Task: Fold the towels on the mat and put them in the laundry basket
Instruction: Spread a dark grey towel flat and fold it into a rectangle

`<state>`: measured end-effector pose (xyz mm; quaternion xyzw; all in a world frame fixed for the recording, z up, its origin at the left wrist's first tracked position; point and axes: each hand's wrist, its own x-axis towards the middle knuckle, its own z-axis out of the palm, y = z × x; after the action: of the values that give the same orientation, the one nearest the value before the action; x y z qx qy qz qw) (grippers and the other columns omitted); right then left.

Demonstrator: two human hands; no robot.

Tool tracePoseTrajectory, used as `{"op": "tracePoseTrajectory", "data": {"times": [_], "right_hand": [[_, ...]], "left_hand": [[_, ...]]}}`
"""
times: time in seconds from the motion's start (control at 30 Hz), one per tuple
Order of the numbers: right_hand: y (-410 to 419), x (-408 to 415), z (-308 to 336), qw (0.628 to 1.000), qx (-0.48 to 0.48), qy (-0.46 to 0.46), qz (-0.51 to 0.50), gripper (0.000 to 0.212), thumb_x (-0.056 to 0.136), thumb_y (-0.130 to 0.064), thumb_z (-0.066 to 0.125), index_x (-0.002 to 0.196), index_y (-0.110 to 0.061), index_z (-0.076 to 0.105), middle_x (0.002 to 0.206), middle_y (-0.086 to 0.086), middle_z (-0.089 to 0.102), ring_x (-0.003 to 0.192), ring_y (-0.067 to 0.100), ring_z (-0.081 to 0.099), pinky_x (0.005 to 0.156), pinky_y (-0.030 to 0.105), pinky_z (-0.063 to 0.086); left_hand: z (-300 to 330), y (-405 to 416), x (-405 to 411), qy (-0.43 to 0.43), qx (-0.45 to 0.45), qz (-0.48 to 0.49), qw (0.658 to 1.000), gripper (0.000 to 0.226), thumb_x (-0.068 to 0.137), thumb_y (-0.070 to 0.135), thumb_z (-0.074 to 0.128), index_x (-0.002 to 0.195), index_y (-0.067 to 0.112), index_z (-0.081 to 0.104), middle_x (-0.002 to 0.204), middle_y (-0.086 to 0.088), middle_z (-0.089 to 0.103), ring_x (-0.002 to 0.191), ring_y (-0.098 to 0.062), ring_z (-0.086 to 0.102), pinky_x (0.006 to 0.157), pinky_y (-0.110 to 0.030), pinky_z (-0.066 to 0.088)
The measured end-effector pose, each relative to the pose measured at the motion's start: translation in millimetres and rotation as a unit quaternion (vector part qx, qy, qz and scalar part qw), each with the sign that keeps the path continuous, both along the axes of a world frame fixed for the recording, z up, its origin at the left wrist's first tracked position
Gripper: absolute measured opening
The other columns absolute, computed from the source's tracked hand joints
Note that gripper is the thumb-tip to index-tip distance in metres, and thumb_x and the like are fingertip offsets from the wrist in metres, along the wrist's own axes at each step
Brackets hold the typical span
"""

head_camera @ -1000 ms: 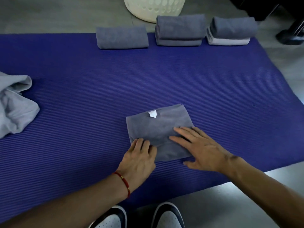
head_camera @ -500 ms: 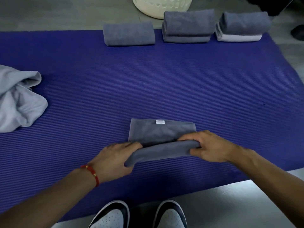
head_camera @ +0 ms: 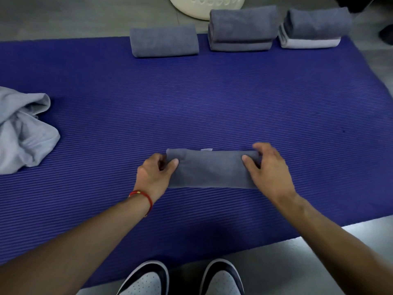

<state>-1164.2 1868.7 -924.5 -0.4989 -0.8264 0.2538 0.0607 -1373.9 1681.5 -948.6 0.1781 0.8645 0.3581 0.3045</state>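
Note:
A dark grey towel lies folded into a narrow strip on the blue mat, a white tag peeking out at its far edge. My left hand pinches its left end between thumb and fingers. My right hand grips its right end the same way. At the mat's far edge sit a single folded grey towel, a stack of two grey towels and a grey towel on a white one. The white laundry basket stands behind them, mostly cut off.
A crumpled light grey towel lies at the mat's left edge. My two shoes stand on the grey floor at the mat's near edge. A dark object sits at the far right.
Both hands went from lying flat on the towel to gripping its near edge, then carried that edge over to the far edge, halving the towel into a strip.

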Motion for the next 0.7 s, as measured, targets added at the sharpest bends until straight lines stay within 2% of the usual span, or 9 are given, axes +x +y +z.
{"op": "tracePoseTrajectory", "data": {"times": [0.07, 0.1, 0.17, 0.3, 0.4, 0.47, 0.53, 0.63, 0.7], "right_hand": [[-15.6, -10.1, 0.1, 0.984, 0.159, -0.052, 0.066, 0.048, 0.102, -0.043, 0.051, 0.141, -0.016, 0.049, 0.140, 0.009, 0.053, 0.121, 0.030, 0.055, 0.095, 0.049, 0.050], [-25.0, -17.2, 0.4, 0.971, 0.203, -0.062, 0.109, 0.049, 0.103, -0.044, 0.046, 0.144, -0.017, 0.048, 0.147, 0.010, 0.048, 0.130, 0.031, 0.049, 0.103, 0.053, 0.044], [-40.7, -33.8, -5.4, 0.958, 0.199, -0.082, 0.189, 0.053, 0.105, -0.048, 0.037, 0.150, -0.020, 0.044, 0.159, 0.009, 0.038, 0.144, 0.031, 0.037, 0.117, 0.058, 0.029], [-44.2, -52.9, -33.6, 0.942, 0.136, -0.182, 0.248, 0.063, 0.105, -0.057, 0.015, 0.160, -0.029, 0.029, 0.165, 0.008, 0.032, 0.153, 0.032, 0.025, 0.121, 0.065, 0.012], [-35.1, -49.4, -44.8, 0.956, 0.110, -0.183, 0.200, 0.065, 0.103, -0.061, 0.013, 0.159, -0.032, 0.030, 0.166, 0.007, 0.030, 0.155, 0.032, 0.021, 0.122, 0.067, 0.006], [-28.9, -43.9, -47.6, 0.978, 0.082, -0.158, 0.112, 0.065, 0.104, -0.062, 0.016, 0.159, -0.032, 0.030, 0.168, 0.007, 0.024, 0.156, 0.032, 0.014, 0.122, 0.069, 0.005], [-19.3, -35.9, -48.8, 0.990, 0.017, -0.137, 0.015, 0.068, 0.102, -0.064, 0.016, 0.161, -0.031, 0.024, 0.171, 0.006, 0.013, 0.158, 0.032, 0.005, 0.121, 0.069, 0.005], [-8.3, -19.9, -47.1, 0.985, -0.032, -0.162, -0.060, 0.080, 0.099, -0.069, 0.009, 0.163, -0.022, 0.014, 0.171, 0.008, 0.009, 0.158, 0.032, 0.002, 0.121, 0.069, 0.004], [-9.9, -13.5, -43.0, 0.976, -0.012, -0.204, -0.070, 0.089, 0.097, -0.071, 0.005, 0.160, -0.011, 0.023, 0.170, 0.011, 0.016, 0.156, 0.035, 0.011, 0.120, 0.070, 0.010]], "left_hand": [[-3.2, 8.8, -3.8, 0.008, -0.016, 0.004, 1.000, 0.028, 0.094, 0.048, 0.065, 0.105, 0.022, 0.065, 0.095, 0.008, 0.066, 0.082, -0.001, 0.059, 0.061, -0.014, 0.042], [-4.4, 11.6, -5.4, 0.008, -0.023, 0.008, 1.000, 0.029, 0.093, 0.048, 0.067, 0.103, 0.021, 0.065, 0.094, 0.007, 0.067, 0.080, -0.002, 0.060, 0.061, -0.015, 0.043], [-6.9, 14.5, -6.7, 0.006, -0.024, 0.022, 0.999, 0.028, 0.091, 0.047, 0.070, 0.099, 0.021, 0.066, 0.092, 0.006, 0.069, 0.080, -0.006, 0.064, 0.062, -0.019, 0.048], [-12.7, 11.7, -5.3, 0.028, -0.021, 0.016, 0.999, 0.026, 0.090, 0.044, 0.072, 0.099, 0.022, 0.064, 0.091, 0.008, 0.067, 0.082, -0.005, 0.064, 0.064, -0.016, 0.047], [-14.1, 10.6, -9.2, 0.019, -0.014, 0.025, 0.999, 0.027, 0.089, 0.043, 0.074, 0.100, 0.022, 0.060, 0.090, 0.008, 0.066, 0.082, -0.005, 0.064, 0.065, -0.017, 0.048], [-14.2, 12.3, -11.2, 0.002, -0.016, 0.031, 0.999, 0.029, 0.089, 0.041, 0.075, 0.104, 0.022, 0.060, 0.091, 0.008, 0.066, 0.082, -0.004, 0.063, 0.066, -0.018, 0.049], [-15.0, 14.5, -12.8, -0.001, -0.025, 0.027, 0.999, 0.029, 0.089, 0.042, 0.075, 0.105, 0.022, 0.062, 0.091, 0.009, 0.066, 0.082, -0.004, 0.063, 0.066, -0.018, 0.049], [-15.7, 15.9, -17.4, -0.016, -0.042, 0.020, 0.999, 0.028, 0.088, 0.045, 0.076, 0.102, 0.024, 0.064, 0.091, 0.008, 0.068, 0.082, -0.005, 0.064, 0.067, -0.020, 0.051], [-15.1, 18.1, -20.7, -0.045, -0.057, 0.011, 0.997, 0.028, 0.087, 0.046, 0.076, 0.097, 0.023, 0.065, 0.092, 0.005, 0.070, 0.085, -0.011, 0.067, 0.073, -0.028, 0.057]]}}
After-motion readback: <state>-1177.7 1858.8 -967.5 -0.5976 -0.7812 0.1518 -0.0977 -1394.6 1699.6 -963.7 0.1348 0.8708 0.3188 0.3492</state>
